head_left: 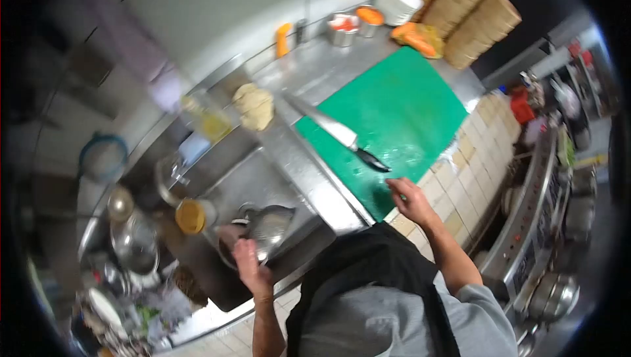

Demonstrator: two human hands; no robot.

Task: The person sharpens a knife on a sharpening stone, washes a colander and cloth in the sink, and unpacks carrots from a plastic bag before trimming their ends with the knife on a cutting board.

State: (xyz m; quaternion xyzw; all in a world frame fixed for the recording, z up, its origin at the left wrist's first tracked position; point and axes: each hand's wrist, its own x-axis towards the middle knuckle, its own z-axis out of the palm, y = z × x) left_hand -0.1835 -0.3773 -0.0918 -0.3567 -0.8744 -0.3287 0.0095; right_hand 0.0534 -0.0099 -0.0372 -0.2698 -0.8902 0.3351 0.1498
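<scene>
My left hand (252, 265) is over the near edge of the sink (253, 176), beside a shiny metal pan or bowl (269, 229) lying in it. Its fingers look stretched out, and I cannot tell whether they touch the metal. My right hand (412, 200) hovers at the near right edge of a green cutting board (407, 107), fingers loosely bent with nothing seen in them. Close by, on the board, lies a large kitchen knife (342, 133). Its black handle points toward my right hand, and its blade tip reaches past the board's left edge.
Beyond the board stand metal cups (343, 30) of cut food, stacked white dishes (397, 3) and bagged carrots (418, 40). A pale lump like dough (254, 106) sits beside the sink. A yellow container (190, 216) stands at its left. Stove (526, 225) on the right, across the tiled floor.
</scene>
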